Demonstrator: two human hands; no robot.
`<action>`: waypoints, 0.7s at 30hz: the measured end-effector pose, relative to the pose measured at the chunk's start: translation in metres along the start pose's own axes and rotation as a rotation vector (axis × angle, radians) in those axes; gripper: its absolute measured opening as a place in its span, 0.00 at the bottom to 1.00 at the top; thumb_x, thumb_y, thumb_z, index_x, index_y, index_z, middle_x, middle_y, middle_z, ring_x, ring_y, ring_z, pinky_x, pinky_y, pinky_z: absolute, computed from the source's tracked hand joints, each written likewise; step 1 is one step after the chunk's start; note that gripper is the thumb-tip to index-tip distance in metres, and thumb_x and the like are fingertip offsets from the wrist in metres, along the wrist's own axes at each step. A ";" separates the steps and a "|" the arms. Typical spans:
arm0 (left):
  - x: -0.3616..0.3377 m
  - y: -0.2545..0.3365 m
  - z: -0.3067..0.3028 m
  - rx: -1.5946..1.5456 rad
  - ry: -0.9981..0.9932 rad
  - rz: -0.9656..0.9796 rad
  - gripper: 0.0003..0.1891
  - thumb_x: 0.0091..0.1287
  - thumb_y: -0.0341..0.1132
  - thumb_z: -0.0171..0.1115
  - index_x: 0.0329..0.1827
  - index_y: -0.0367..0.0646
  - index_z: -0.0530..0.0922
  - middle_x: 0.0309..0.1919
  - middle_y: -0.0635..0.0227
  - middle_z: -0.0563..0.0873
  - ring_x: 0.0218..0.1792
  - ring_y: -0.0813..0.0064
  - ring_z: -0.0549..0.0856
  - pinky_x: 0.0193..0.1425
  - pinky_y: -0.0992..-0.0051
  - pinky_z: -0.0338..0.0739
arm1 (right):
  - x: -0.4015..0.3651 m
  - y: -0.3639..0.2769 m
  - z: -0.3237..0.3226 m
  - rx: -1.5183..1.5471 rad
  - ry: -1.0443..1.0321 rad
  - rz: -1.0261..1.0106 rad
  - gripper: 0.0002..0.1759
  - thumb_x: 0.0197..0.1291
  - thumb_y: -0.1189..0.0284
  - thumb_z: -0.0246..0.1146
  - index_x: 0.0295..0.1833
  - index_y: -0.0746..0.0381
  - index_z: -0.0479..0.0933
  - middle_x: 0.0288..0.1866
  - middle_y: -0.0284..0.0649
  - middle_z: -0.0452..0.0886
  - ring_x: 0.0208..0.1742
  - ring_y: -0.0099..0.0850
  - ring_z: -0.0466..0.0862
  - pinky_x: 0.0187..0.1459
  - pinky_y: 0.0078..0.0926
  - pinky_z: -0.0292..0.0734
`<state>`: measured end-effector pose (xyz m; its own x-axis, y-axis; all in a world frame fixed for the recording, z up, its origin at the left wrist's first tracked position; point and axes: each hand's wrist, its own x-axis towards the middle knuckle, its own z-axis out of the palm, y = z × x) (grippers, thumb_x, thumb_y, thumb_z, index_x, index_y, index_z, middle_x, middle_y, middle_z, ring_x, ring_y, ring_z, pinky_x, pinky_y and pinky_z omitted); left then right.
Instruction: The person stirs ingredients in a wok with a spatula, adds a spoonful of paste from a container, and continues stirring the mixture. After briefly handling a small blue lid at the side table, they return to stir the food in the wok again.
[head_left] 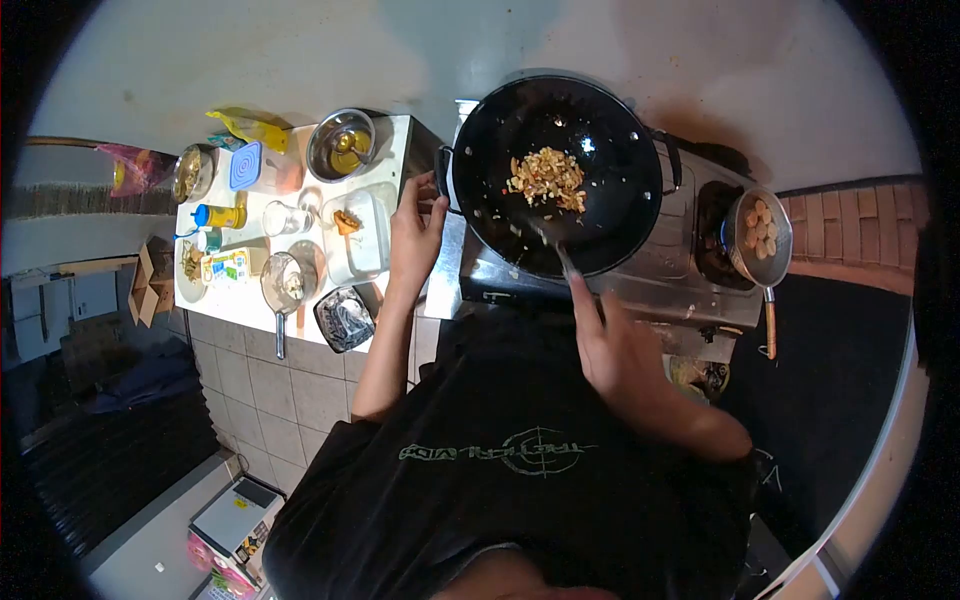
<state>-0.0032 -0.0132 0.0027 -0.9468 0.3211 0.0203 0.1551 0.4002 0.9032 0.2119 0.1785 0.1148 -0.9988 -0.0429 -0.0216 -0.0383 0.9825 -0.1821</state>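
Observation:
A large black wok (pixel 610 215) sits on the stove, with a heap of chopped, browned food (pixel 548 181) near its middle. My left hand (pixel 418 225) is closed at the wok's left handle (pixel 443 178), fingers wrapped against it. Below the wok's front rim, my right hand (pixel 617 345) grips the handle of a metal spatula (pixel 566 260), index finger stretched along it. The spatula's head reaches into the lower part of the wok, below the food, and looks blurred.
On the right burner, over a blue flame, a small pan (pixel 785 240) holds several round pieces; its wooden handle points toward me. The white table (pixel 300 328) at left bears a steel bowl (pixel 318 150), a plastic container (pixel 372 262), a strainer (pixel 270 285) and a black tray (pixel 345 335).

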 end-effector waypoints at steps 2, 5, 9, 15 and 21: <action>-0.001 -0.001 -0.002 -0.025 -0.041 -0.022 0.20 0.73 0.28 0.61 0.66 0.38 0.73 0.43 0.61 0.87 0.43 0.76 0.85 0.47 0.75 0.78 | 0.018 0.012 0.024 -0.008 -0.029 0.105 0.37 0.61 0.80 0.59 0.77 0.71 0.60 0.40 0.49 0.76 0.26 0.38 0.85 0.25 0.36 0.82; 0.004 -0.016 -0.004 -0.014 -0.055 0.032 0.21 0.71 0.26 0.63 0.66 0.38 0.71 0.40 0.59 0.86 0.40 0.70 0.87 0.45 0.71 0.82 | 0.023 0.028 0.000 0.039 0.104 0.141 0.32 0.61 0.81 0.58 0.73 0.66 0.67 0.43 0.48 0.77 0.29 0.42 0.86 0.29 0.38 0.83; 0.007 -0.013 -0.008 -0.081 -0.078 -0.014 0.25 0.70 0.26 0.64 0.69 0.40 0.66 0.39 0.58 0.85 0.41 0.70 0.86 0.45 0.71 0.82 | -0.004 0.000 -0.061 0.071 -0.013 0.242 0.30 0.61 0.81 0.58 0.71 0.64 0.70 0.44 0.48 0.78 0.30 0.43 0.87 0.31 0.40 0.84; 0.016 -0.024 -0.013 -0.132 -0.168 0.018 0.27 0.70 0.26 0.64 0.70 0.42 0.65 0.38 0.58 0.85 0.37 0.69 0.87 0.44 0.70 0.81 | 0.020 -0.030 -0.036 0.008 -0.101 0.376 0.30 0.58 0.79 0.60 0.69 0.63 0.72 0.45 0.51 0.80 0.34 0.48 0.88 0.34 0.41 0.84; 0.017 -0.025 -0.019 -0.123 -0.240 0.037 0.27 0.71 0.25 0.63 0.71 0.45 0.64 0.38 0.66 0.82 0.38 0.78 0.83 0.45 0.76 0.78 | 0.082 0.042 -0.037 0.078 0.136 0.522 0.11 0.64 0.73 0.60 0.48 0.68 0.83 0.36 0.61 0.84 0.40 0.58 0.86 0.44 0.50 0.82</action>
<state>-0.0281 -0.0342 -0.0110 -0.8452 0.5334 -0.0343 0.1394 0.2819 0.9493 0.1274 0.2227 0.1421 -0.8794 0.4761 -0.0023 0.4610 0.8502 -0.2541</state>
